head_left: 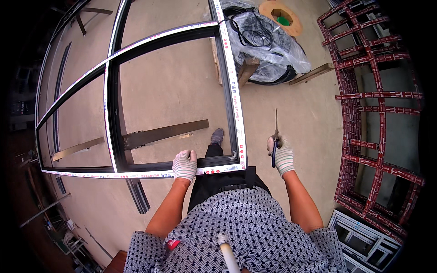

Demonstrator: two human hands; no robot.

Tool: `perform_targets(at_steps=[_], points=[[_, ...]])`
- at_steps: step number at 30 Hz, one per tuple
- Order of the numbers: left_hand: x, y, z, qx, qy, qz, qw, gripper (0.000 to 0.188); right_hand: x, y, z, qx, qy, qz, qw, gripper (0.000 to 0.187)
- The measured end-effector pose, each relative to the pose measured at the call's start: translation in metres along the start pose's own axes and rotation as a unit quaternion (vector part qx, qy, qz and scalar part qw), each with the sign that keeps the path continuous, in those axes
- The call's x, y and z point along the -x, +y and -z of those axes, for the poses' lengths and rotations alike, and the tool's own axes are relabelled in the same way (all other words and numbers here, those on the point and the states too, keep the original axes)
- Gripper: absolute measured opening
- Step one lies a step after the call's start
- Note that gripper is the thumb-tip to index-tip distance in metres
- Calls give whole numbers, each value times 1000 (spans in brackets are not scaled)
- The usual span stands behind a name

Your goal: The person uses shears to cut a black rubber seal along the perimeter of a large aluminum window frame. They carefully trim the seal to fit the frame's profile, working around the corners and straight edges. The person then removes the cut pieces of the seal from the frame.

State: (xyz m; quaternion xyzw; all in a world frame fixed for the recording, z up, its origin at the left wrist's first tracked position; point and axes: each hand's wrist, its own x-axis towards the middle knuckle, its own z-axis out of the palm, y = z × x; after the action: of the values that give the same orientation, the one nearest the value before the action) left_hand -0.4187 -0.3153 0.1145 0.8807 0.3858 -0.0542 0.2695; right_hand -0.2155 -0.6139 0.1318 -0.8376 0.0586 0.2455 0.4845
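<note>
My left hand (185, 165), in a striped knit glove, is closed on the near bar of a large black window frame (231, 91) covered in white printed protective film. The frame is divided by crossbars and stretches away to the far left. Its near right corner, a little right of my left hand, shows a bare metal joint. To the right of the frame, my gloved right hand (284, 154) is closed round the blue handles of a pair of scissors (276, 122). The blades point away from me and look shut, touching nothing.
Wooden beams (166, 133) pass under the frame. Beyond its right side lies a plastic-wrapped coil bundle (268, 48) beside a wooden disc (273, 10). Red-wrapped lattice frames (378, 95) stand at right, with white frames (364, 239) below. A cigarette (227, 255) juts up at the bottom.
</note>
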Motion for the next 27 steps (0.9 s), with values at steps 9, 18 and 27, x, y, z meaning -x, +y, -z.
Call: perform_targets(at_steps=[9,18,27], points=[[-201,43,-26,342,-40,38,938,32,-22,-119,-76,45,-68,28,996,34],[-405,146,-35,473,-106,39,874,40,-76,-154,-145,-25,-71,19,997,27],[-478,187,-64,612,-131,109,772,39,-128,-181,-183,-123,-65,-71,988,28]])
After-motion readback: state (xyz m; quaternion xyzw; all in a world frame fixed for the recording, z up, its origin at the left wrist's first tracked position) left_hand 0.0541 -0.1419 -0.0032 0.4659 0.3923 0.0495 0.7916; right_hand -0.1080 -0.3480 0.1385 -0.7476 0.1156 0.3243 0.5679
